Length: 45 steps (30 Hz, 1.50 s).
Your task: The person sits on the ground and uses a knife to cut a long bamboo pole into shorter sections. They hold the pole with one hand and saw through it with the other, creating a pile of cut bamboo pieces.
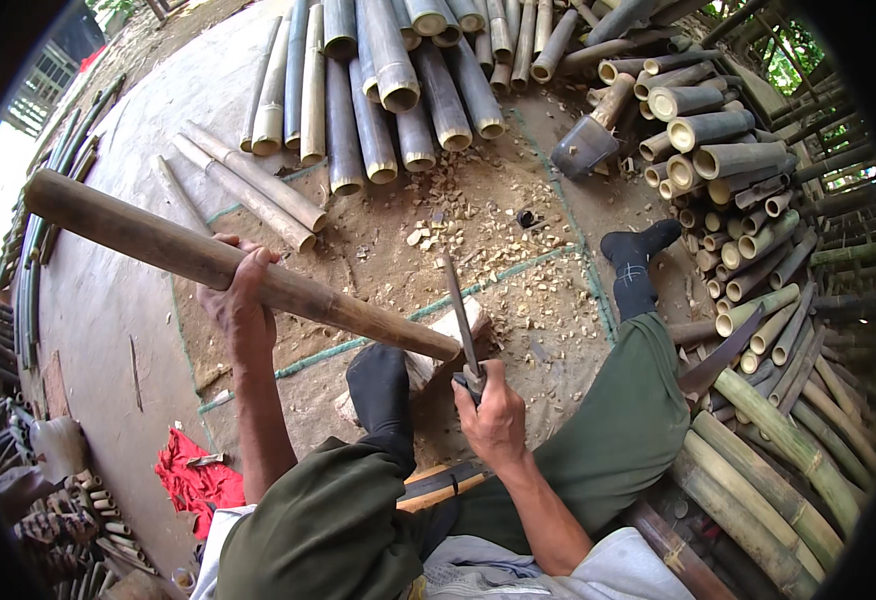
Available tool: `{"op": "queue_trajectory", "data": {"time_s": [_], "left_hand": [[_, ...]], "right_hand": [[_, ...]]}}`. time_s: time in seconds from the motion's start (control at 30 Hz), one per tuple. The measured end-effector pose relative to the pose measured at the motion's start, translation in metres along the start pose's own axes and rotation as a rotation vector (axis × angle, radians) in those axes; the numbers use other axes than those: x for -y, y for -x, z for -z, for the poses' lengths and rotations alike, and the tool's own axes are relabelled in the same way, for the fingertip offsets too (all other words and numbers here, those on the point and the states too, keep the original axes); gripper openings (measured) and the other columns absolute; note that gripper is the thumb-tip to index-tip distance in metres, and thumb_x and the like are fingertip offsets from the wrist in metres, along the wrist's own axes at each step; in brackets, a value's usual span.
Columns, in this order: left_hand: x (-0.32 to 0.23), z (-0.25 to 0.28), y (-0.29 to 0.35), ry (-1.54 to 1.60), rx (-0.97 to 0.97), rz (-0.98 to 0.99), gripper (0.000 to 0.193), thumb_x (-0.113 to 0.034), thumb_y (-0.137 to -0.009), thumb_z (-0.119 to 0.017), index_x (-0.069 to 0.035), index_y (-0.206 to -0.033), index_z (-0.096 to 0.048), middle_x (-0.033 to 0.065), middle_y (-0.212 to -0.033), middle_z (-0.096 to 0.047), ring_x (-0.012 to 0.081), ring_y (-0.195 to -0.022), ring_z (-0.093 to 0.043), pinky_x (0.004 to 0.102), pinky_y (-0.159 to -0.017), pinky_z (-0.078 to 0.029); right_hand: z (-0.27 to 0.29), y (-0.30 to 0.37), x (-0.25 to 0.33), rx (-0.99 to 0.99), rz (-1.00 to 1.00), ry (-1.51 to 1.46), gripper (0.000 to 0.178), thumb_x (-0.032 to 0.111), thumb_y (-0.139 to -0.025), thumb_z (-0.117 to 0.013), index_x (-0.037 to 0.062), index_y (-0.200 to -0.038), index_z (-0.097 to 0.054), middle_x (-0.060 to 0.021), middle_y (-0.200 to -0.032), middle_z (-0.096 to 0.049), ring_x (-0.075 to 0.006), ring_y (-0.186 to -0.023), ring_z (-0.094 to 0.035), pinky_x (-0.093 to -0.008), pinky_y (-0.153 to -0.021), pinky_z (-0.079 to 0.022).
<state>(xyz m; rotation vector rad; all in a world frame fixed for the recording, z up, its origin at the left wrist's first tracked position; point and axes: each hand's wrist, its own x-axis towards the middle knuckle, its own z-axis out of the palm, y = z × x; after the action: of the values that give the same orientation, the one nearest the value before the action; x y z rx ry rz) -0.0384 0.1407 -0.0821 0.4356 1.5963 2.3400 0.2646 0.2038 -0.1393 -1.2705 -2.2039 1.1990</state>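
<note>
My left hand (237, 300) is wrapped round a thick brown bamboo pole (148, 233), which slants from the upper left down toward my knees. The pole's near end lies over a pale wooden block (471, 318) on the mat, beside my left foot in a dark sock. In my right hand (495, 415) is the dark handle of a knife (460, 312), its long narrow blade pointing up and away from me. Blade and pole end are close together; whether they touch I cannot tell.
Cut bamboo lengths (393, 75) lie in rows ahead, and more bamboo (713, 130) is stacked on the right. Wood chips (433, 228) litter the mat. A wooden mallet-like tool (588, 143) lies beyond my right foot. A red cloth (198, 478) is at left; another dark blade (720, 358) leans right.
</note>
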Motion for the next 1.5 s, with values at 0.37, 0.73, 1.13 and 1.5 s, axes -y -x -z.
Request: {"op": "queue_trajectory", "data": {"time_s": [0.37, 0.73, 1.13, 1.5], "left_hand": [[0.003, 0.004, -0.002, 0.008, 0.093, 0.016, 0.044, -0.004, -0.080, -0.070, -0.001, -0.118, -0.048, 0.0080, -0.095, -0.058, 0.0201, -0.084, -0.063, 0.0368, -0.088, -0.052], [0.013, 0.027, -0.003, -0.047, -0.279, 0.026, 0.042, -0.004, -0.081, -0.077, 0.001, -0.114, -0.052, 0.0086, -0.087, -0.062, 0.0182, -0.080, -0.066, 0.0335, -0.075, -0.055], [0.007, 0.021, -0.005, 0.010, -0.106, 0.007, 0.042, 0.000, -0.080, -0.074, 0.001, -0.114, -0.051, 0.0072, -0.093, -0.060, 0.0183, -0.080, -0.065, 0.0321, -0.079, -0.053], [0.001, 0.020, -0.001, 0.029, 0.039, 0.030, 0.041, -0.001, -0.081, -0.068, 0.001, -0.117, -0.048, 0.0075, -0.096, -0.057, 0.0196, -0.084, -0.062, 0.0363, -0.086, -0.052]], "right_hand": [[0.013, -0.004, 0.011, 0.097, -0.006, -0.003, 0.032, 0.021, -0.089, -0.063, -0.0026, -0.104, -0.046, -0.0315, -0.086, -0.065, -0.0463, -0.080, -0.065, -0.0548, -0.067, -0.051], [0.015, -0.010, 0.010, 0.158, -0.115, 0.090, 0.033, 0.017, -0.088, -0.066, -0.0021, -0.106, -0.045, -0.0273, -0.075, -0.064, -0.0475, -0.072, -0.064, -0.0531, -0.060, -0.049], [0.012, -0.014, 0.007, 0.266, -0.122, 0.244, 0.031, 0.019, -0.090, -0.062, -0.0006, -0.103, -0.042, -0.0301, -0.078, -0.065, -0.0483, -0.072, -0.064, -0.0574, -0.065, -0.050], [0.006, -0.013, -0.008, 0.274, -0.118, 0.282, 0.033, 0.019, -0.089, -0.063, -0.0005, -0.105, -0.043, -0.0306, -0.077, -0.064, -0.0496, -0.073, -0.063, -0.0569, -0.064, -0.050]]}}
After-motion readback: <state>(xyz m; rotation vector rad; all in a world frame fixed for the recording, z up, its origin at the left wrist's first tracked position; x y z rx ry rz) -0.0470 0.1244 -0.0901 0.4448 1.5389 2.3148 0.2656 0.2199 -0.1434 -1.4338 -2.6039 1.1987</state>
